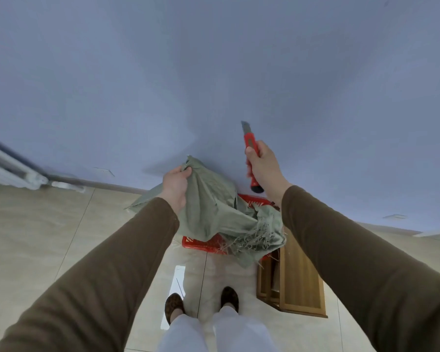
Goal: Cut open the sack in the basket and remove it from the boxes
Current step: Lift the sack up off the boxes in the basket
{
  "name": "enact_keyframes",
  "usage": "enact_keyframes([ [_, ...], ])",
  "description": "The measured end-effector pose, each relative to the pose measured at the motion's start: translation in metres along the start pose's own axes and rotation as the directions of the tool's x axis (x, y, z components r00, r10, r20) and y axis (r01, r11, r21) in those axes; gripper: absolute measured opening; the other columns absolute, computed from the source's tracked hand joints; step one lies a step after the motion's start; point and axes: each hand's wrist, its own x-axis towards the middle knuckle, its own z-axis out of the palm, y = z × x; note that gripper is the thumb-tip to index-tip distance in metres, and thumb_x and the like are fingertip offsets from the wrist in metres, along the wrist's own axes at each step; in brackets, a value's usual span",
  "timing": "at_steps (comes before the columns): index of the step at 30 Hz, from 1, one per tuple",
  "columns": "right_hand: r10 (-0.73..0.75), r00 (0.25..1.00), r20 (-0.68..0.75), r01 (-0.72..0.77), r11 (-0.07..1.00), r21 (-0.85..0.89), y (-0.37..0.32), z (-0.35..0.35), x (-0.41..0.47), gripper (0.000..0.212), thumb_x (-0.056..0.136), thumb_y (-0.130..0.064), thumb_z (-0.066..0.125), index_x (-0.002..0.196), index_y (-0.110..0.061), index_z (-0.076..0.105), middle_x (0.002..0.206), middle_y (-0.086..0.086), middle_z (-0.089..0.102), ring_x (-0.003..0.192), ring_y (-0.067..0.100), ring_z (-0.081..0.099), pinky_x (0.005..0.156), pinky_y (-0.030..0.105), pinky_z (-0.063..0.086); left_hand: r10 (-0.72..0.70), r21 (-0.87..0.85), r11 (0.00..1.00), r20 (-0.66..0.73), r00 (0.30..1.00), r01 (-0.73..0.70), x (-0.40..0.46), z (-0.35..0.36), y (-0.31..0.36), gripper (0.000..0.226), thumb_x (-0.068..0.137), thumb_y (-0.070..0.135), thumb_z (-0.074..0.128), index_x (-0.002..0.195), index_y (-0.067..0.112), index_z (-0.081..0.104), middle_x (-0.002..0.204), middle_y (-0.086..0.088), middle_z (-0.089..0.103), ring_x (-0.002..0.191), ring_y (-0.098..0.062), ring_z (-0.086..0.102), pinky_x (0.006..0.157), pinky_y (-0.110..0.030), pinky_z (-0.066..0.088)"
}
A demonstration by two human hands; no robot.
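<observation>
My left hand grips the top of a grey-green woven sack and holds it up above a red plastic basket on the floor. The sack hangs slack, with frayed, cut edges trailing over the basket's front right rim. My right hand is raised to the right of the sack, closed around a red utility knife whose blade points up and away from the fabric. The sack hides the inside of the basket, so no boxes can be seen.
A wooden stool or frame stands just right of the basket. My feet are on beige floor tiles in front of it. A blue-grey wall rises right behind the basket, and a white radiator is at the far left.
</observation>
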Motion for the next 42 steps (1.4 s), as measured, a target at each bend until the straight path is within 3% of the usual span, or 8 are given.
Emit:
enact_keyframes([
  [7, 0.198, 0.921, 0.336, -0.213, 0.977, 0.009, 0.013, 0.065, -0.018, 0.039, 0.091, -0.009, 0.076, 0.114, -0.035, 0.059, 0.061, -0.001, 0.054, 0.040, 0.009, 0.047, 0.040, 0.023, 0.042, 0.191, 0.097, 0.975, 0.083, 0.978, -0.199, -0.023, 0.028, 0.005, 0.016, 0.103, 0.005, 0.056, 0.101, 0.002, 0.072, 0.093, -0.020, 0.072, 0.079, -0.029, 0.068, 0.077, -0.043, 0.057],
  [14, 0.248, 0.952, 0.177, -0.276, 0.948, 0.157, 0.002, 0.079, 0.009, 0.008, 0.097, -0.012, 0.067, 0.093, -0.016, 0.061, 0.063, 0.003, 0.057, 0.040, 0.009, 0.052, 0.036, 0.021, 0.034, 0.329, 0.259, 0.916, -0.042, 0.944, -0.307, -0.017, -0.026, -0.004, 0.031, 0.093, 0.006, 0.062, 0.119, 0.017, 0.073, 0.112, 0.008, 0.064, 0.092, 0.000, 0.065, 0.067, -0.003, 0.047],
  [19, 0.257, 0.907, 0.333, -0.377, 0.848, 0.373, -0.005, 0.053, 0.009, 0.009, 0.104, -0.011, 0.056, 0.101, -0.004, 0.060, 0.062, 0.008, 0.067, 0.044, 0.010, 0.062, 0.033, 0.020, 0.034, 0.148, 0.544, 0.838, -0.127, 0.981, -0.056, 0.009, -0.097, -0.056, 0.089, 0.090, -0.006, 0.062, 0.162, 0.032, 0.027, 0.168, -0.002, 0.016, 0.141, -0.031, 0.045, 0.108, -0.046, 0.051],
  [24, 0.271, 0.884, 0.381, -0.438, 0.767, 0.469, -0.005, 0.022, 0.007, 0.011, 0.104, -0.008, 0.048, 0.095, -0.006, 0.054, 0.065, 0.011, 0.065, 0.046, 0.013, 0.061, 0.034, 0.020, 0.034, 0.178, 0.709, 0.701, -0.070, 0.982, -0.076, 0.035, -0.090, -0.058, 0.091, 0.091, 0.001, 0.066, 0.163, 0.035, 0.023, 0.174, -0.004, 0.003, 0.152, -0.031, 0.034, 0.114, -0.050, 0.045],
  [27, 0.268, 0.881, 0.389, -0.449, 0.733, 0.512, 0.001, 0.005, 0.005, 0.009, 0.103, -0.008, 0.047, 0.096, -0.007, 0.052, 0.073, 0.012, 0.060, 0.050, 0.014, 0.061, 0.033, 0.020, 0.035, 0.190, 0.687, 0.722, -0.086, 0.978, -0.080, 0.050, -0.086, -0.064, 0.033, 0.092, 0.003, 0.064, 0.122, 0.017, 0.067, 0.136, -0.018, 0.061, 0.118, -0.033, 0.063, 0.097, -0.039, 0.054],
  [30, 0.285, 0.894, 0.345, -0.437, 0.724, 0.533, 0.010, -0.008, 0.007, 0.011, 0.103, -0.009, 0.048, 0.094, -0.007, 0.053, 0.072, 0.012, 0.060, 0.051, 0.015, 0.060, 0.034, 0.020, 0.035, 0.254, 0.708, 0.698, -0.111, 0.961, -0.103, 0.047, -0.080, -0.069, 0.011, 0.092, 0.007, 0.059, 0.085, 0.007, 0.067, 0.075, -0.005, 0.062, 0.071, -0.024, 0.055, 0.062, -0.030, 0.040],
  [37, 0.216, 0.959, 0.184, -0.237, 0.967, 0.097, 0.036, -0.007, 0.008, 0.006, 0.101, -0.014, 0.068, 0.105, -0.016, 0.064, 0.077, 0.001, 0.062, 0.050, 0.004, 0.055, 0.042, 0.019, 0.041, 0.362, 0.519, 0.802, -0.032, 0.931, -0.294, 0.018, -0.019, -0.038, 0.010, 0.090, 0.002, 0.067, 0.092, 0.008, 0.075, 0.080, -0.003, 0.065, 0.074, -0.017, 0.057, 0.072, -0.027, 0.046],
  [42, 0.130, 0.963, 0.235, -0.131, 0.991, -0.010, 0.075, 0.029, -0.010, 0.049, 0.084, -0.007, 0.084, 0.125, -0.020, 0.061, 0.108, -0.003, 0.075, 0.093, 0.008, 0.075, 0.074, 0.021, 0.059, 0.334, 0.459, 0.782, 0.264, 0.905, -0.422, -0.018, 0.050, -0.030, 0.015, 0.094, -0.004, 0.065, 0.103, -0.001, 0.076, 0.077, -0.004, 0.064, 0.072, -0.014, 0.058, 0.072, -0.024, 0.049],
])
